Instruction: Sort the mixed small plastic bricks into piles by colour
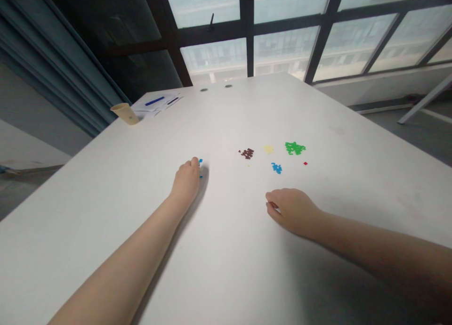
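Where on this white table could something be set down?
Between the beige cup and left hand; also between the red piece and the table's right edge. Crowded: brown, yellow, blue and green piles beyond the right hand.

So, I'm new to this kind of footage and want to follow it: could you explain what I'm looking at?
Of course. There's no machine here: these are a person's own bare hands, and the single picture comes from a camera worn on their head, looking forward and down.

On the white table lie small groups of flat pieces: brown pieces, pale yellow pieces, green pieces and blue pieces, plus one red piece. Farther off, at the left, are a beige cup and papers with a blue pen.

The left hand is right beside a few blue bits. The right hand is curled, nearer than the blue group. I can't tell whether either holds anything.
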Motion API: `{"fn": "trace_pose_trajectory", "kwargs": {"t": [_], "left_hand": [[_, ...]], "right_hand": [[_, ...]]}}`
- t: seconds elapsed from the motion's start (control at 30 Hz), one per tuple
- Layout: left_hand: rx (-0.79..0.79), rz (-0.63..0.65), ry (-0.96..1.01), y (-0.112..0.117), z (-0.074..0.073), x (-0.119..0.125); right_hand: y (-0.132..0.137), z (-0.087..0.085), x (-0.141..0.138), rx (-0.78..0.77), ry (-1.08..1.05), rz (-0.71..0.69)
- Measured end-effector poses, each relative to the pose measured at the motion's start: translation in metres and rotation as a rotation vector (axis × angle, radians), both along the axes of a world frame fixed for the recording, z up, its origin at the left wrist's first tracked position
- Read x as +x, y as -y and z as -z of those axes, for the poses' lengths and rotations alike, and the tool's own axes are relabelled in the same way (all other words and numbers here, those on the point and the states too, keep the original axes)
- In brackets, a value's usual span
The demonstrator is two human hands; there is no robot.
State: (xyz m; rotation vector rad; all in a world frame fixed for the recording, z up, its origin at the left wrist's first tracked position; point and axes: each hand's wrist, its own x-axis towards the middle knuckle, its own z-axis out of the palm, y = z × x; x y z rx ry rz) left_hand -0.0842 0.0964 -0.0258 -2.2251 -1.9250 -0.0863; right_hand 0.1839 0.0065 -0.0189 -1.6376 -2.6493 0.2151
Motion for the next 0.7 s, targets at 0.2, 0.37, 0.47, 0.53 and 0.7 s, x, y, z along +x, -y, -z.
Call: {"fn": "trace_pose_trajectory", "kwargs": {"t": [0.2,0.37,0.47,0.53,0.7], "left_hand": [[0.056,0.104,0.231,-0.003,0.001,0.0],[-0.154,0.317,0.885,0.021,-0.003,0.033],[-0.364,0.383,1.17,0.041,-0.003,0.054],[-0.432,0.426,1.207,0.05,-0.001,0.061],[-0.357,0.49,1.141,0.055,-0.002,0.059]], "right_hand": [[0.0,0.002,0.002,0.017,-0.014,0.002],[0.0,0.001,0.001,0.027,-0.016,0.0],[0.0,0.001,0.0,0.028,-0.004,0.009],[-0.001,0.001,0.0,0.028,0.0,0.015],[-0.001,0.001,0.0,0.01,0.003,0.01]]}}
